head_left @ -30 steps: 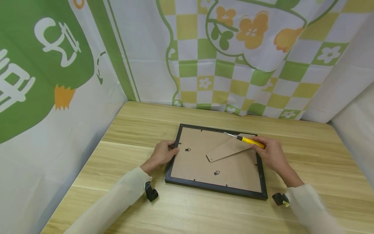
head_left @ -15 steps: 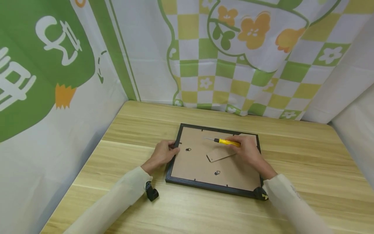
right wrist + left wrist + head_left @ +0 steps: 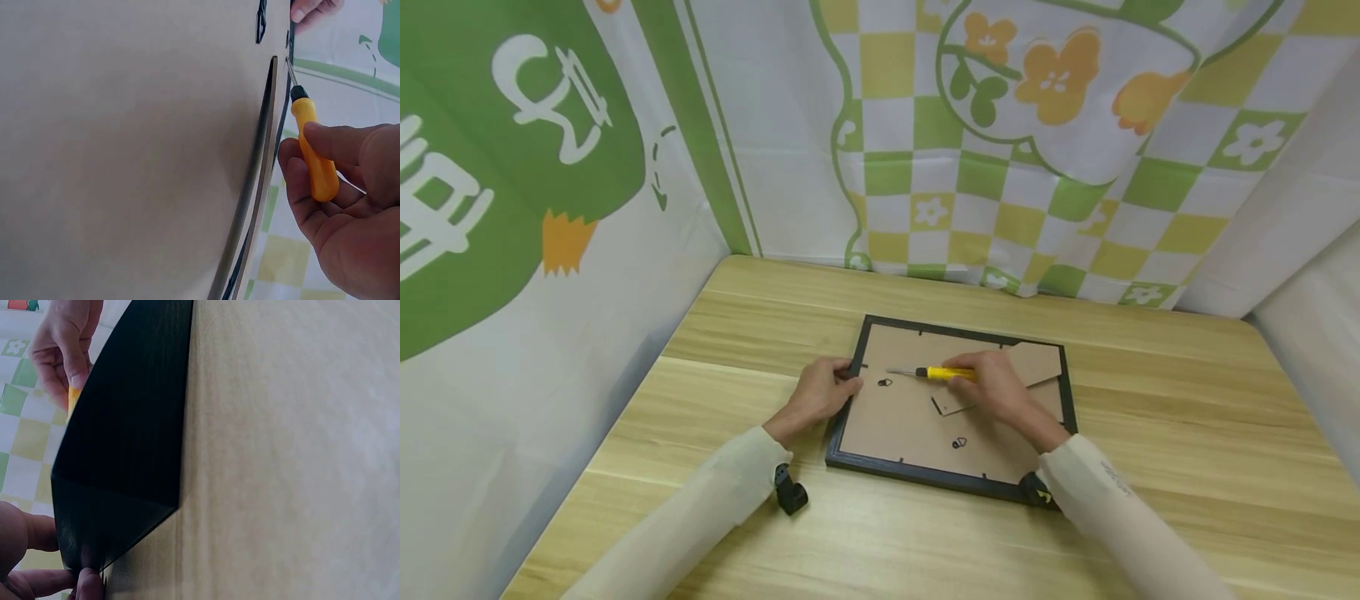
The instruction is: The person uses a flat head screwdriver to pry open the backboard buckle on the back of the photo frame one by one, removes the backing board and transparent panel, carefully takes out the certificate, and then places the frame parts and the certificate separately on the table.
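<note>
A: What's behind it all?
B: A big printed cloth (image 3: 985,167) hanging past the far edge of the desk (image 3: 760,317).

A: And on the desk?
B: A black picture frame (image 3: 910,476), back upward, at the middle. I'd say it lies that way so the backing board (image 3: 895,425) can be reached from above.

A: That strip across the board?
B: The stand (image 3: 1037,362), slanting from the far right corner, partly under the person's right arm.

A: How are the hands set?
B: The left hand (image 3: 820,392) pinches the frame's left side, thumb over the top, fingers down outside; probably to keep it from sliding. The forearm comes in low from the near left. The right hand (image 3: 992,383) reaches across the board from the right, its fingers and thumb curled round a screwdriver (image 3: 943,373).

A: Held how?
B: By the yellow handle, shaft nearly level and pointing left, which looks like a grip for working sideways at the rim. The tip is near the left side; I can't tell whether it touches the board.

A: Anything smaller?
B: Two hanging rings, one just beside the tip (image 3: 884,382), one nearer us, and little black tabs along the rim, one at the far side (image 3: 921,332).
</note>
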